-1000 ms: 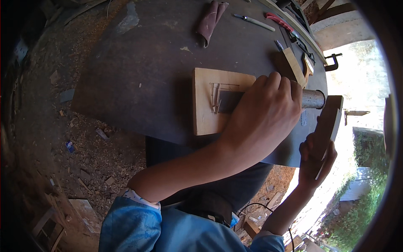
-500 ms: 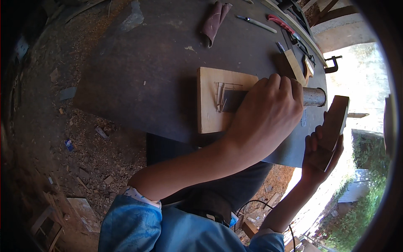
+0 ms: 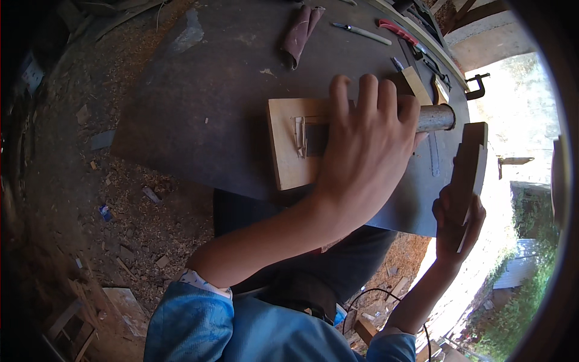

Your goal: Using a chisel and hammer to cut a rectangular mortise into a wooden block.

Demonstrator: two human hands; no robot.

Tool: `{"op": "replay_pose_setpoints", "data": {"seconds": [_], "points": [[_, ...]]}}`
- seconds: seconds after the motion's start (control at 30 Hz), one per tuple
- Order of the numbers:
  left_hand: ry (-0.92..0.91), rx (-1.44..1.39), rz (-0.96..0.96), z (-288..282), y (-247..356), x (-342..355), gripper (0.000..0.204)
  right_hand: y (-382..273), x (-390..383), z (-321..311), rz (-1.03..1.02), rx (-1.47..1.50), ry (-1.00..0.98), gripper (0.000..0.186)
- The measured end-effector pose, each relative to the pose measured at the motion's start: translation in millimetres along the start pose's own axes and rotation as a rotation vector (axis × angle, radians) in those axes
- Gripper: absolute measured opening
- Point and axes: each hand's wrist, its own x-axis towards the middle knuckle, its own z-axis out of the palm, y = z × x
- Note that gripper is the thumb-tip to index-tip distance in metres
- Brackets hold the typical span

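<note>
A pale square wooden board (image 3: pixel 286 168) lies near the table's front edge, with pencil lines and thin raised slivers (image 3: pixel 300 137) on its face. On it rests the wide dark blade of a chisel (image 3: pixel 438 117), whose thick round handle points right. My left hand (image 3: pixel 368 148) covers the chisel's middle; index finger and thumb stay closed loosely around the handle, the other fingers lifted and bent. My right hand (image 3: pixel 456 224), off the table's right edge, grips the lower end of a long wooden block (image 3: pixel 471 160) held upright. The block is apart from the handle.
A rolled brown cloth (image 3: pixel 301 36), a slim pen-like tool (image 3: pixel 362 33), a red-handled tool (image 3: pixel 395 28) and a small wood piece (image 3: pixel 417 84) lie along the far side. A clamp (image 3: pixel 478 87) grips the right edge. Shavings cover the floor (image 3: pixel 151 235).
My left hand's fingers have loosened and risen from a tight fist around the chisel. My right hand has tipped the wooden block more upright. The whole view has shifted slightly.
</note>
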Motion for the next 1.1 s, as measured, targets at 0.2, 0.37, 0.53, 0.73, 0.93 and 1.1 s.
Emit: {"op": "replay_pose_setpoints", "data": {"seconds": [0.2, 0.37, 0.53, 0.73, 0.93, 1.1], "points": [[-0.049, 0.04, -0.051, 8.0, 5.8, 2.9, 0.037, -7.7, -5.6, -70.8, -0.093, -0.137, 0.236, 0.06], [-0.246, -0.261, 0.202, 2.9, 34.0, -10.8, 0.039, -16.8, -41.4, -172.8, -0.228, -0.069, 0.5, 0.053], [-0.395, -0.535, 0.552, 13.3, 64.8, -20.2, 0.039, -18.5, -88.2, -213.3, -0.15, 0.497, 0.16, 0.052], [-0.35, -0.488, 0.547, 12.8, 84.3, -24.3, 0.04, 8.9, -111.8, -162.5, -0.146, 0.089, 0.481, 0.056], [-0.347, -0.52, 0.517, 21.3, 89.4, -22.4, 0.042, 25.4, -115.4, -141.3, -0.114, -0.537, 0.548, 0.054], [-0.414, -0.508, 0.487, 20.2, 83.3, -22.4, 0.042, 22.9, -110.0, -114.5, -0.098, -0.129, 0.619, 0.01]]}}
